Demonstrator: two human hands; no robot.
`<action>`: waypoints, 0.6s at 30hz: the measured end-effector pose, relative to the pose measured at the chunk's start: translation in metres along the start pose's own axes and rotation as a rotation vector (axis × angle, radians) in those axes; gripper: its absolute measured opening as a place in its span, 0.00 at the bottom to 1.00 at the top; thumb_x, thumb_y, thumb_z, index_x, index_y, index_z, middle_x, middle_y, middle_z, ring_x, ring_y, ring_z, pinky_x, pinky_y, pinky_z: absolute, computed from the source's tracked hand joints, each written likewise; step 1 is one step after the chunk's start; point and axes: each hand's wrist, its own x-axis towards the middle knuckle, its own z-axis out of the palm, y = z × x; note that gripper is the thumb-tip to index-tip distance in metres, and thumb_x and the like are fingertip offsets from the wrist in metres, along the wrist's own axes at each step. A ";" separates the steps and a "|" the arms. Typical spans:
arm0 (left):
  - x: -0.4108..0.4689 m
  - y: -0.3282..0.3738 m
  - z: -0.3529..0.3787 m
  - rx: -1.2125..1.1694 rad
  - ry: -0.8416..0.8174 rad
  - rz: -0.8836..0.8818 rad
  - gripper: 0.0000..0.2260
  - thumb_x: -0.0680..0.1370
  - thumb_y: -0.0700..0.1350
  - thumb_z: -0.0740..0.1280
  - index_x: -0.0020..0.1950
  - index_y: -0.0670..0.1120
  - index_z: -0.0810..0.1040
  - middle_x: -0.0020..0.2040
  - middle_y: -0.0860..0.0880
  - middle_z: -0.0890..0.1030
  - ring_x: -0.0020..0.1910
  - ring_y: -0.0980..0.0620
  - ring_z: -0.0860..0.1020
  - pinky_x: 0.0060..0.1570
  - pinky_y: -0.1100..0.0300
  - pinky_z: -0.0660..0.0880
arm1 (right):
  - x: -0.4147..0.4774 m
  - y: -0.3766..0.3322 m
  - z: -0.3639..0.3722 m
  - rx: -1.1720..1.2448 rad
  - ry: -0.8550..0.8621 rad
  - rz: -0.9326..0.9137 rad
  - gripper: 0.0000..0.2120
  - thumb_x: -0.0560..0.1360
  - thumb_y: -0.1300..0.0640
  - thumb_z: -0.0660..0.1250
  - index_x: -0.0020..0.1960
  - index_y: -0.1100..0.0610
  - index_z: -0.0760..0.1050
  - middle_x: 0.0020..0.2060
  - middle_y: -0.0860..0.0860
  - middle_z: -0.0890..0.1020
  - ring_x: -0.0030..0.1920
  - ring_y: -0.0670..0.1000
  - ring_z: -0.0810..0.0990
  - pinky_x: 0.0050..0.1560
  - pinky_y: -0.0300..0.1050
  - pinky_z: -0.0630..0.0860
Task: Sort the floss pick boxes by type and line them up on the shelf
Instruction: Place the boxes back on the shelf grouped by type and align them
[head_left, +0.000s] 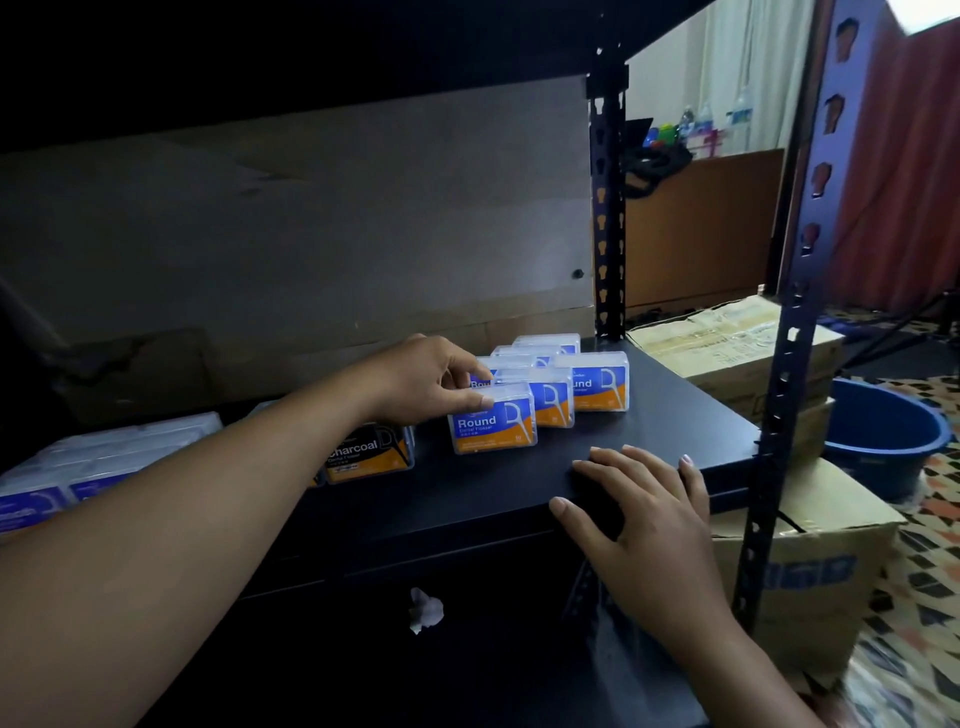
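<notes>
Several blue-and-orange "Round" floss pick boxes stand in rows at the right of the black shelf (649, 431). My left hand (431, 379) pinches the top left corner of the nearest Round box (493, 423) between thumb and fingers. A black-and-orange "Charcoal" box (369, 453) stands just left of it, partly behind my forearm. More clear-topped boxes with blue labels (78, 467) lie at the far left. My right hand (644, 514) rests flat on the shelf's front edge, fingers spread, holding nothing.
A black upright post (779, 395) stands at the shelf's right front corner and another (608, 208) at the back. Cardboard cartons (727, 348) and a blue tub (883, 436) sit on the floor to the right. Brown cardboard backs the shelf.
</notes>
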 end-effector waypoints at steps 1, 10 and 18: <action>0.003 0.002 -0.001 -0.013 0.015 0.003 0.20 0.76 0.60 0.70 0.65 0.54 0.80 0.49 0.57 0.82 0.47 0.60 0.79 0.51 0.58 0.77 | 0.000 0.000 0.000 0.000 0.005 0.001 0.24 0.72 0.31 0.59 0.58 0.44 0.80 0.60 0.40 0.80 0.68 0.46 0.71 0.75 0.57 0.53; 0.049 0.037 0.009 0.104 -0.044 -0.002 0.22 0.77 0.62 0.67 0.67 0.52 0.79 0.52 0.55 0.76 0.54 0.53 0.74 0.58 0.54 0.73 | 0.000 -0.001 0.001 0.014 0.004 0.004 0.23 0.73 0.32 0.60 0.58 0.43 0.80 0.60 0.39 0.79 0.68 0.45 0.70 0.76 0.57 0.52; 0.067 0.060 0.018 0.076 0.039 0.042 0.14 0.77 0.55 0.71 0.58 0.50 0.83 0.52 0.52 0.77 0.54 0.54 0.72 0.57 0.52 0.74 | 0.000 -0.001 0.000 0.025 0.004 0.007 0.24 0.73 0.31 0.59 0.58 0.43 0.80 0.61 0.39 0.79 0.69 0.45 0.70 0.76 0.57 0.51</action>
